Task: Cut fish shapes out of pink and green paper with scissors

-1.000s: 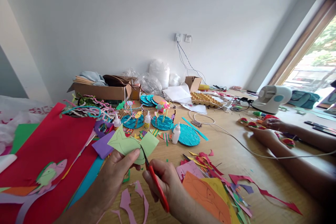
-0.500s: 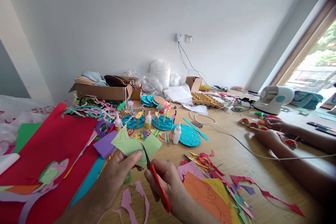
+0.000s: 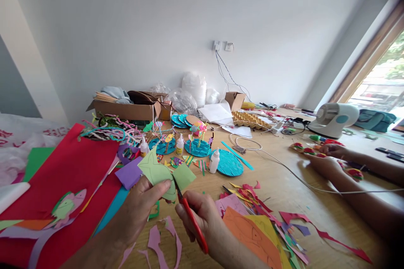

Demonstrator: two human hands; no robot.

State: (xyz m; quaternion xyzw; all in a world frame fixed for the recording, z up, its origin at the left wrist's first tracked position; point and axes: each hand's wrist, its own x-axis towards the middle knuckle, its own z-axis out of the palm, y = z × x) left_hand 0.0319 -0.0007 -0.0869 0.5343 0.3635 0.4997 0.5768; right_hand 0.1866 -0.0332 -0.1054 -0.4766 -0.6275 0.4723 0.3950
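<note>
My left hand [image 3: 143, 201] pinches a light green paper [image 3: 156, 169] with a fish outline drawn on it, thumb on top. Red-handled scissors [image 3: 195, 227] are gripped in my right hand [image 3: 205, 218]; their dark blades meet the green paper at its right side, where a square flap [image 3: 184, 176] sticks out. Below my hands lie pink paper offcuts [image 3: 154, 239]. Beside my right forearm rest an orange sheet [image 3: 252, 235] with a drawn outline and a yellow sheet [image 3: 268, 229]. A purple paper piece [image 3: 128, 173] is just left of the green paper.
Red sheets [image 3: 69, 185] cover the left side, with cut paper fish [image 3: 67, 208] on top. Glue bottles [image 3: 214, 161] stand among blue discs [image 3: 227, 163]. Paper scraps [image 3: 249, 195] lie right of centre. A white cable [image 3: 284, 168] crosses toward another person's hands [image 3: 328, 159] and a fan [image 3: 334, 119].
The whole view has shifted slightly, so things sit a little further right. My hands keep the same hold on the green paper and scissors, and the flap stands slightly further from the fish part.
</note>
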